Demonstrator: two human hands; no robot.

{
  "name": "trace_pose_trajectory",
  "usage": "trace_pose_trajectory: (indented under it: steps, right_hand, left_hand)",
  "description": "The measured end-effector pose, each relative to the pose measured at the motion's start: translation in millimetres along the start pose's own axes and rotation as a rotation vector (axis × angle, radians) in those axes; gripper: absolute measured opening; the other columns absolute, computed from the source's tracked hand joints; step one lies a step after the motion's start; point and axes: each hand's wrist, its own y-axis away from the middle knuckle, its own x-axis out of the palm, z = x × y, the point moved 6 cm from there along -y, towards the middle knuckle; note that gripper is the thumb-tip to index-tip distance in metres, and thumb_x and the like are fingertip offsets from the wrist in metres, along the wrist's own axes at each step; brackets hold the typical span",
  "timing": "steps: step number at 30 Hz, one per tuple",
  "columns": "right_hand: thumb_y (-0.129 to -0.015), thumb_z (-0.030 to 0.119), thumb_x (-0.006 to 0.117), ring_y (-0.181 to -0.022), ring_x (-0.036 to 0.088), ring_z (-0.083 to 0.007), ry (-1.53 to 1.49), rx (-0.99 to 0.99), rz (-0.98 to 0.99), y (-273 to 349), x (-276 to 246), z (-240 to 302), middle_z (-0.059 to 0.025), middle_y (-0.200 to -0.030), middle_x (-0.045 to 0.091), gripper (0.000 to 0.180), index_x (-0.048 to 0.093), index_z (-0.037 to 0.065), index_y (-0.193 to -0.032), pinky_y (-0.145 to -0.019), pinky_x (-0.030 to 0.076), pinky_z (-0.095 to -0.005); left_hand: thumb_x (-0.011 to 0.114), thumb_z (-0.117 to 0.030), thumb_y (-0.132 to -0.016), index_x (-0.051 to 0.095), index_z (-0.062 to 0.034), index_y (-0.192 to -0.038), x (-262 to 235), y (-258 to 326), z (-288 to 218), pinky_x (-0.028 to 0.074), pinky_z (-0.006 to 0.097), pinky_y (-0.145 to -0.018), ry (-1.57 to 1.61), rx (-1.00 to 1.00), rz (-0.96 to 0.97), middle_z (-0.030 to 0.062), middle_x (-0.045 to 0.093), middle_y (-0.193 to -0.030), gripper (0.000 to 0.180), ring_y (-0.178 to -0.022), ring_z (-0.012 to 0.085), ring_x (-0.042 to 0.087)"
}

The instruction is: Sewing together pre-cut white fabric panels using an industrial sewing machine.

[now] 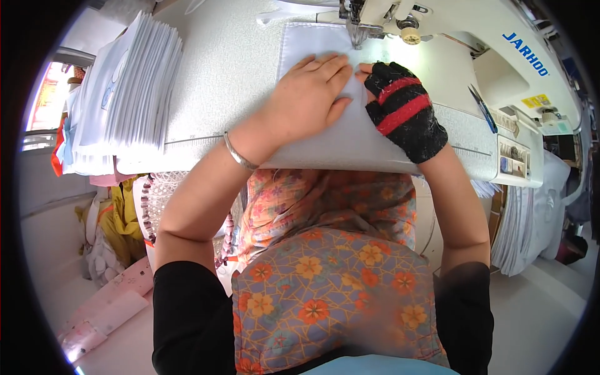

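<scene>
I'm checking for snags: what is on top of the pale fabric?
The left hand and gloved right hand lie over the pale fabric; the patches beneath them are covered.

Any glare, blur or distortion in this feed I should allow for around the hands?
Head view: glare whitens the table beneath the sewing machine; the left hand and right hand look fairly sharp; a hazy patch blurs part of the apron; fisheye bends edges near the rim, with black corners.
</scene>
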Motion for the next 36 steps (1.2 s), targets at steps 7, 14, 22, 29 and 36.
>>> trace_pose_trajectory:
  steps: [7,14,22,29,36]
  right_hand:
    - [-0.08,0.004,0.061,-0.104,0.061,-0.0347,-0.001,0.072,0.01,-3,0,-3,-0.0135,-0.117,0.064,0.03,0.065,0.005,-0.109,-0.093,0.049,-0.0433]
    - [-0.08,0.007,0.062,-0.101,0.061,-0.0339,0.047,-0.002,-0.02,-5,-5,6,-0.0127,-0.114,0.064,0.028,0.064,0.004,-0.108,-0.092,0.049,-0.0439]
    - [-0.08,0.015,0.066,-0.112,0.058,-0.0351,0.118,0.057,0.071,-8,1,6,-0.0136,-0.125,0.06,0.04,0.061,0.005,-0.119,-0.099,0.045,-0.0459]
    - [-0.081,0.018,0.066,-0.121,0.054,-0.0355,0.125,0.062,0.14,-8,8,10,-0.0147,-0.132,0.056,0.047,0.058,0.005,-0.126,-0.104,0.041,-0.0467]
    - [-0.082,0.018,0.066,-0.123,0.051,-0.0362,0.143,0.079,0.131,-7,7,6,-0.0153,-0.136,0.053,0.049,0.056,0.004,-0.128,-0.106,0.039,-0.0475]
  left_hand:
    - [0.066,-0.015,-0.085,0.065,-0.0026,-0.113,-6,-9,3,0.047,0.039,-0.097,0.033,0.106,-0.061,0.0112,0.064,-0.117,0.031,-0.108,0.0285,0.061]
    - [0.066,-0.015,-0.085,0.066,-0.004,-0.111,-2,-15,19,0.049,0.039,-0.095,0.072,0.089,-0.075,0.0106,0.064,-0.116,0.029,-0.106,0.029,0.062]
    - [0.059,-0.011,-0.088,0.067,-0.0052,-0.111,1,-20,35,0.048,0.039,-0.096,0.079,0.158,-0.08,0.0098,0.067,-0.118,0.025,-0.112,0.0262,0.061]
    - [0.056,-0.011,-0.09,0.067,-0.0061,-0.114,7,-21,41,0.047,0.04,-0.098,-0.004,0.095,-0.061,0.008,0.066,-0.123,0.027,-0.116,0.0249,0.06]
    - [0.057,-0.013,-0.088,0.067,-0.007,-0.116,9,-22,36,0.047,0.038,-0.099,-0.07,0.034,-0.073,0.006,0.065,-0.125,0.03,-0.118,0.0234,0.059]
